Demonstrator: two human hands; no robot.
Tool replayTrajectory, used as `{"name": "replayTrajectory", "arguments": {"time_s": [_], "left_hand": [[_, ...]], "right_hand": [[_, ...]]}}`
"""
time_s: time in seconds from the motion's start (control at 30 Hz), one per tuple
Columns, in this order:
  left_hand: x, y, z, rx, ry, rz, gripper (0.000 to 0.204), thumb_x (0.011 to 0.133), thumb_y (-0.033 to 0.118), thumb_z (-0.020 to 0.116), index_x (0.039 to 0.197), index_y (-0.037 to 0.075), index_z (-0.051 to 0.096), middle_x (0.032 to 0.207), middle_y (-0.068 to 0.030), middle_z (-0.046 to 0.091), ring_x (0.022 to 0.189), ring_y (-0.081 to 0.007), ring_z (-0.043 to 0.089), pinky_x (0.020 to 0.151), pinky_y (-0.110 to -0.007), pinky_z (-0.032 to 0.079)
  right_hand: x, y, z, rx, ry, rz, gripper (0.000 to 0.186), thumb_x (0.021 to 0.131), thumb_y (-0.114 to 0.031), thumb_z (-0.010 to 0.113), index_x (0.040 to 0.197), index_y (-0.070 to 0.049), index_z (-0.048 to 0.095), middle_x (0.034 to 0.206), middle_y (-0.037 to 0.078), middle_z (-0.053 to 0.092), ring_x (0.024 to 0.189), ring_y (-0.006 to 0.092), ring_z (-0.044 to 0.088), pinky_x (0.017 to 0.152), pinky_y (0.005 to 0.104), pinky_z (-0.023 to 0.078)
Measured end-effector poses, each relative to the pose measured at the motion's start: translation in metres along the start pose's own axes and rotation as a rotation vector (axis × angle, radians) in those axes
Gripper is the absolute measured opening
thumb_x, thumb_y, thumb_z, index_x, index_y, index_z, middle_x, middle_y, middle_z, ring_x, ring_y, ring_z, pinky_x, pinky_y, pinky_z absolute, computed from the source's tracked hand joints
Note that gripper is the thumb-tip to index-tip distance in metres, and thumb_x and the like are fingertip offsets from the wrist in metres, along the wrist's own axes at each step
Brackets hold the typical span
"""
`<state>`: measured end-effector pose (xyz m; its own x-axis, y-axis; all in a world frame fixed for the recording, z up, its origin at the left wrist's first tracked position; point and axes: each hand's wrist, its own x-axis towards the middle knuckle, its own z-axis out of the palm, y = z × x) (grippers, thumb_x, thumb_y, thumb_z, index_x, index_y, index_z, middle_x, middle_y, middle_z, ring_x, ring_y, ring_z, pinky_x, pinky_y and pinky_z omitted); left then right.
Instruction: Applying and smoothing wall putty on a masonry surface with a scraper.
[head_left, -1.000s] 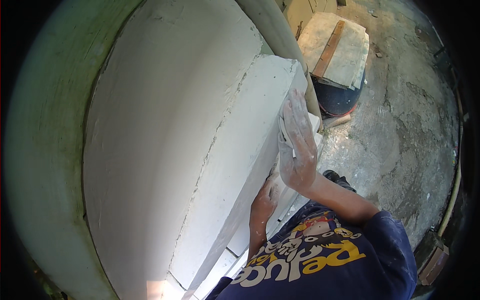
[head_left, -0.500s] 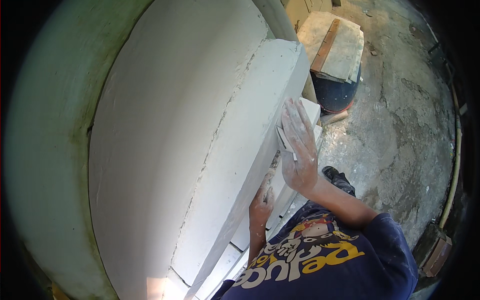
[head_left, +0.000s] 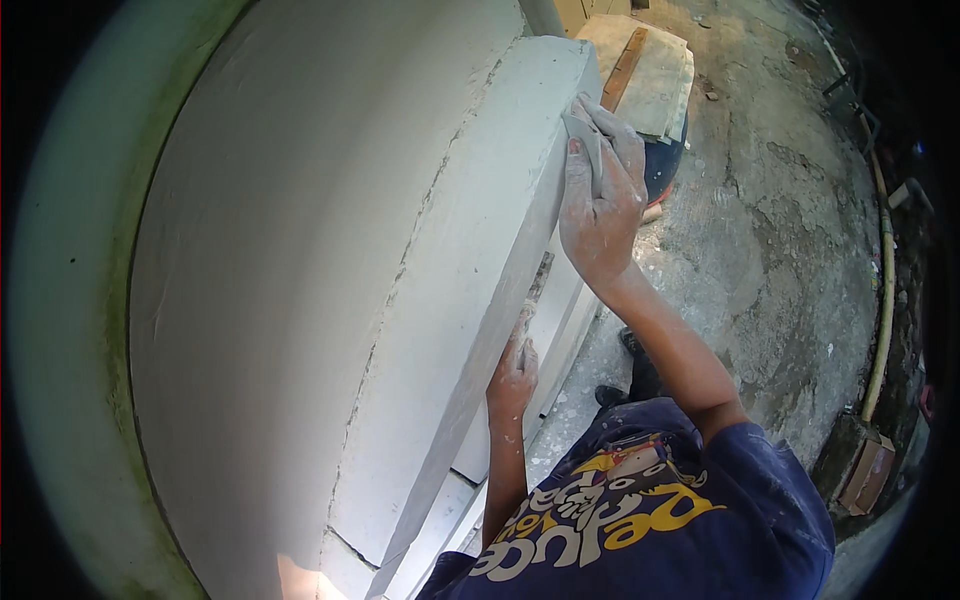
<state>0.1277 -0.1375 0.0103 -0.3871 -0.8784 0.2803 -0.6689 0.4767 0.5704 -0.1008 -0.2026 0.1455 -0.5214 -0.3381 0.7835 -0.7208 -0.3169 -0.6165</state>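
Note:
Powder-dusted, my right hand (head_left: 605, 205) grips a thin folded grey-white sheet (head_left: 590, 150), which looks like sandpaper. It presses the sheet at the outer edge of a long white plastered ledge (head_left: 470, 225), close to its far end. Lower down, beside the underside of that ledge, my left hand (head_left: 514, 370) is closed round a narrow flat tool (head_left: 541, 278) with a stained blade, like a putty knife. Its handle is hidden in the fingers. A rough cracked seam runs along the ledge where it meets the large white panel (head_left: 270, 240).
A pale green wall (head_left: 75, 300) curves along the left. Beyond the ledge, boards with a brown wooden strip (head_left: 625, 68) lie on a dark blue drum (head_left: 661, 165). Patchy concrete floor (head_left: 740, 230) spreads to the right, with a long pipe (head_left: 884, 310) and a brick-like block (head_left: 867, 475) at its edge.
My right hand has slid farther up the ledge edge with the sheet, its fingers now bent round it. My left hand, still holding the tool, has shifted slightly. The view has also moved.

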Motion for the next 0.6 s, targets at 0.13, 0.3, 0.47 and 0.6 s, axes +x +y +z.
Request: {"name": "replayTrajectory", "arguments": {"time_s": [0.13, 0.3, 0.47, 0.6], "left_hand": [[-0.001, -0.012, 0.002, 0.035, 0.021, 0.015, 0.042, 0.090, 0.003, 0.063, 0.132, 0.006, 0.063, 0.134, -0.0188, 0.062, 0.125, -0.0372, 0.058, 0.107, -0.043, 0.046], [0.000, -0.001, 0.007, 0.014, 0.095, -0.048, 0.041, 0.088, 0.001, 0.065, 0.129, 0.004, 0.065, 0.129, -0.0186, 0.066, 0.120, -0.0366, 0.063, 0.104, -0.042, 0.049], [-0.006, -0.004, 0.009, 0.025, 0.134, -0.050, 0.039, 0.086, -0.001, 0.067, 0.124, 0.003, 0.068, 0.125, -0.0199, 0.068, 0.118, -0.0360, 0.064, 0.103, -0.041, 0.049], [-0.002, 0.004, 0.016, 0.063, 0.136, -0.098, 0.040, 0.088, 0.005, 0.067, 0.128, 0.007, 0.067, 0.130, -0.0173, 0.067, 0.120, -0.0358, 0.064, 0.105, -0.043, 0.049]], "right_hand": [[-0.020, -0.004, -0.003, 0.068, -0.050, 0.032, 0.033, 0.099, -0.001, 0.054, 0.130, 0.004, 0.064, 0.132, 0.018, 0.063, 0.125, 0.0321, 0.056, 0.109, 0.0406, 0.044], [0.004, 0.006, -0.005, 0.103, -0.072, -0.033, 0.046, 0.090, 0.003, 0.056, 0.135, 0.004, 0.061, 0.136, 0.019, 0.060, 0.124, 0.0346, 0.055, 0.109, 0.0437, 0.043], [-0.028, 0.005, -0.020, 0.283, -0.213, -0.095, 0.051, 0.083, 0.004, 0.057, 0.134, 0.003, 0.061, 0.137, 0.019, 0.060, 0.123, 0.0372, 0.055, 0.110, 0.0467, 0.042], [0.022, 0.043, -0.017, 0.134, -0.145, -0.144, 0.054, 0.078, 0.007, 0.055, 0.131, 0.006, 0.061, 0.136, 0.019, 0.060, 0.127, 0.0373, 0.053, 0.107, 0.0472, 0.044]]}}
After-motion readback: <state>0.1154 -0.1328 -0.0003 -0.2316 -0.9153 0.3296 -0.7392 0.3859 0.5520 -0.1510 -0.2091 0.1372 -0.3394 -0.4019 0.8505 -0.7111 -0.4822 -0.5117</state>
